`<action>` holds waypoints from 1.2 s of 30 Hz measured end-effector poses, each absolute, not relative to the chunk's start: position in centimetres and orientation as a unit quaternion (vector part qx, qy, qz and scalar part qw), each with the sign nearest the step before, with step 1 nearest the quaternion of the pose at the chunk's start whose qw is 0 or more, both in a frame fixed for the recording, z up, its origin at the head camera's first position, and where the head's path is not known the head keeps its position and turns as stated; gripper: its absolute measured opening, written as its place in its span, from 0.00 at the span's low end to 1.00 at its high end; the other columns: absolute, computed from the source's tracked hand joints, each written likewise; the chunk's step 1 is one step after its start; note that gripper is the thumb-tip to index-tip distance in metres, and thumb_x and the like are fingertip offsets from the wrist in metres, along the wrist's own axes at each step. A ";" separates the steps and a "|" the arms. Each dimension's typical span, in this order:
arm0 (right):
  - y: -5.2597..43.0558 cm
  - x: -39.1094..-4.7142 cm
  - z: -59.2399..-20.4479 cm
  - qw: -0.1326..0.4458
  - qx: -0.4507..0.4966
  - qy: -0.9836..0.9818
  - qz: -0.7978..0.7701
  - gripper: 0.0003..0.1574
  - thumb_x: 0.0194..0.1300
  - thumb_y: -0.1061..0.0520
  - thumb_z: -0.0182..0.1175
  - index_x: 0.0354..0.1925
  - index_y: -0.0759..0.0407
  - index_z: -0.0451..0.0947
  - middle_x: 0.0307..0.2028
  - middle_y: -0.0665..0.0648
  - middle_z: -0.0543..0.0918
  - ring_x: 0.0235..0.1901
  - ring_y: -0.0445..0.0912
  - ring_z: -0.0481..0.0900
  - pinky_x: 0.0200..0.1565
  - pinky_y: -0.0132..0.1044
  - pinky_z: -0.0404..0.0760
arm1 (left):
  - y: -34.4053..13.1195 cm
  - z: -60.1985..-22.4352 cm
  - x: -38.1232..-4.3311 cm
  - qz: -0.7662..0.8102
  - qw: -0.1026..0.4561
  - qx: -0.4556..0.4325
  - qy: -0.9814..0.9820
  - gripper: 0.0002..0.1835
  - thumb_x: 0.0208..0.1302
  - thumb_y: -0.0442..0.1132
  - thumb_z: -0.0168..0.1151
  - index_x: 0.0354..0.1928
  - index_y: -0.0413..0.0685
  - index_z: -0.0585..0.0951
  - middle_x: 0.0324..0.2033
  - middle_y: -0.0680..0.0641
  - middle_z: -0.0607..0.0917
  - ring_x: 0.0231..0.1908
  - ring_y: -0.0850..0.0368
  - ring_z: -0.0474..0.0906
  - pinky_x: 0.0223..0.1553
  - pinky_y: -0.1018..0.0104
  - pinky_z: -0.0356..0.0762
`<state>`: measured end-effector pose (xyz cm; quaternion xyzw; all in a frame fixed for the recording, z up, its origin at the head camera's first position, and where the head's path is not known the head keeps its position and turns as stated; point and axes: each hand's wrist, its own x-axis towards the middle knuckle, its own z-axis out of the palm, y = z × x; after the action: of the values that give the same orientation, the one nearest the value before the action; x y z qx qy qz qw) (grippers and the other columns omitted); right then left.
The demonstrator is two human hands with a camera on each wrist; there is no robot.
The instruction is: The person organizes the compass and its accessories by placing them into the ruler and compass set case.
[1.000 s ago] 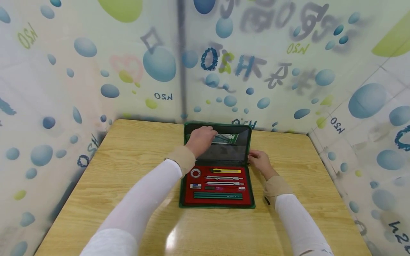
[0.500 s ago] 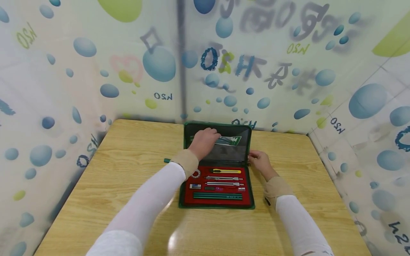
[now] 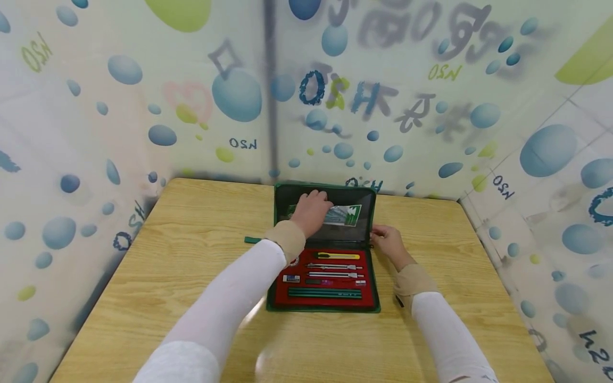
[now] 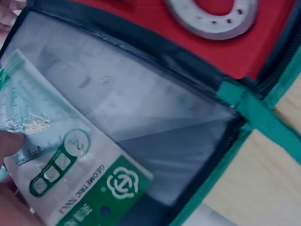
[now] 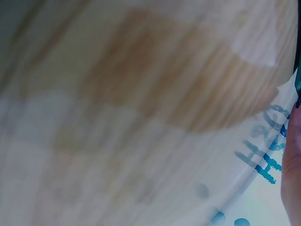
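An open zip case point(image 3: 323, 307) with green edging lies on the table, its dark lid point(image 3: 297, 190) raised at the back. My left hand point(image 3: 311, 215) is in front of the lid, pinching a clear packet of geometry rulers point(image 3: 346, 215) marked "GEOMETRIC TOOLS". In the left wrist view the thumb point(image 4: 10, 143) lies on the packet point(image 4: 89, 155), which slants across the lid's clear pocket point(image 4: 155, 106). My right hand point(image 3: 390, 244) holds the lid's right edge near the hinge; its fingertips are partly hidden. The right wrist view shows only one finger point(image 5: 292, 160) by the green edge.
The red tray point(image 3: 282, 303) holds a yellow utility knife point(image 3: 337, 256), compasses point(image 3: 335, 275), an eraser point(image 3: 291, 279), a sharpener point(image 3: 361, 283) and green pencils point(image 3: 325, 292). A green strap point(image 3: 252, 240) sticks out left onto the wooden table point(image 3: 201, 223). Patterned walls point(image 3: 407, 106) stand behind and beside it.
My left hand has shifted right, and the packet has moved slightly right and down in front of the lid. The green strap has come into view at the left. My right hand stays put.
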<state>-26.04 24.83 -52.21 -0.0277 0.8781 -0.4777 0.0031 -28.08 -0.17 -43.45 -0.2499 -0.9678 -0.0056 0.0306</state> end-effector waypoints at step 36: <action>25.0 -26.0 -52.3 -0.016 -0.048 0.879 -0.474 0.16 0.63 0.67 0.58 0.49 0.70 0.79 0.40 0.67 0.84 0.38 0.52 0.80 0.40 0.41 0.83 | 0.0 -46.3 -28.0 0.001 0.049 -0.290 -0.956 0.16 0.64 0.36 0.60 0.54 0.56 0.81 0.50 0.50 0.81 0.49 0.53 0.75 0.51 0.60 0.78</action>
<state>-26.04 25.01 -52.31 -0.0482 0.8792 -0.4736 -0.0162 -28.03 0.03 -46.27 -0.2905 -0.9556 0.0014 0.0494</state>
